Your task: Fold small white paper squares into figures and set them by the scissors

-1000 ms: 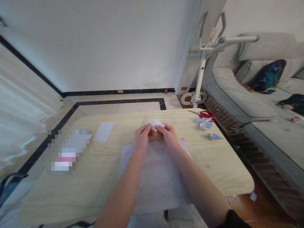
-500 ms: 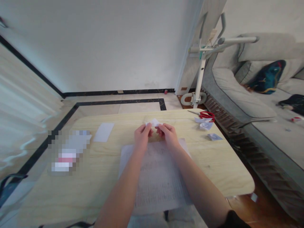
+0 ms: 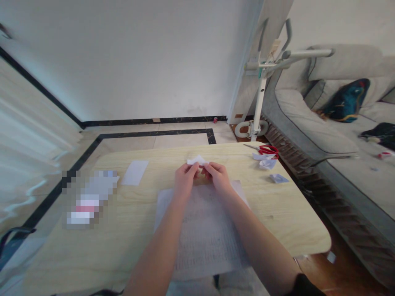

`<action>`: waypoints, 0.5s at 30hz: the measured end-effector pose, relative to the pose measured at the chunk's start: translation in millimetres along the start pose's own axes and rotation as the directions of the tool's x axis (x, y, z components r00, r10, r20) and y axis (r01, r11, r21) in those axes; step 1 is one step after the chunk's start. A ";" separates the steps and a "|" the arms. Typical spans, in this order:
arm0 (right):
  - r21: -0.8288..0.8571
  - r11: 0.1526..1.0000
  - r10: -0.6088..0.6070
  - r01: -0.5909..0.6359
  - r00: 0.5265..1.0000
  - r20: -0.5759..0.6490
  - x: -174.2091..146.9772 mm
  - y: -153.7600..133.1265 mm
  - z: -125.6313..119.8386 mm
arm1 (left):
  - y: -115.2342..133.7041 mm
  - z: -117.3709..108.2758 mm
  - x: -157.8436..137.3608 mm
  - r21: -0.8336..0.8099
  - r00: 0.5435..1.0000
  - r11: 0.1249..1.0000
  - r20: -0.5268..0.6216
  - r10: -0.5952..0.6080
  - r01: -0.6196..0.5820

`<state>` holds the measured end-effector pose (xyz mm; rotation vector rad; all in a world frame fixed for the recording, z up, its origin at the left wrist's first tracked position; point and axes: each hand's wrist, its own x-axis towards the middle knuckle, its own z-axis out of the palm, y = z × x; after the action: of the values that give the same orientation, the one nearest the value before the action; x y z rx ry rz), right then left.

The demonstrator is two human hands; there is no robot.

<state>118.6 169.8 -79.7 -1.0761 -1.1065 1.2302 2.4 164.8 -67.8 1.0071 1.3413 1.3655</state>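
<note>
Between my two hands is a small piece of folded white paper (image 3: 196, 160), its peaked edge showing beyond my fingertips. My left hand (image 3: 185, 177) pinches its left part, thumb on top. On the other side my right hand (image 3: 217, 174) pinches the right part, close to the left thumb. The lower part of the folded paper is hidden by my fingers. Under my forearms lies a large printed sheet (image 3: 206, 230), its near edge at the table's front.
The light wooden table (image 3: 277, 218) carries scissors with red handles (image 3: 268, 151), crumpled white paper (image 3: 267, 163) and a folded scrap (image 3: 279, 178) at right. A blank white sheet (image 3: 135, 172) lies left, beside a blurred-out object (image 3: 92, 197). A grey sofa (image 3: 321, 131) stands right.
More of the folded paper shows now, spreading leftward above my left thumb. My fingers have shifted slightly closer together; the things on the table stay put.
</note>
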 end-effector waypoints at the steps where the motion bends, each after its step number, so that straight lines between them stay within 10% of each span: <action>1: -0.010 1.000 -0.005 0.005 1.000 0.004 -0.2 0.2 0.3 | 0.2 -0.1 -0.1 0.001 1.000 1.000 -0.007 0.005 -0.005; 15: -0.159 0.985 -0.075 0.073 0.997 -0.007 0.5 1.3 -0.9 | -2.0 -0.7 0.0 0.043 0.998 0.997 -0.011 0.068 -0.068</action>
<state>119.3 170.3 -81.1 -1.1509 -1.2404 1.0897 1.9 164.6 -69.9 1.0828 1.3612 1.4009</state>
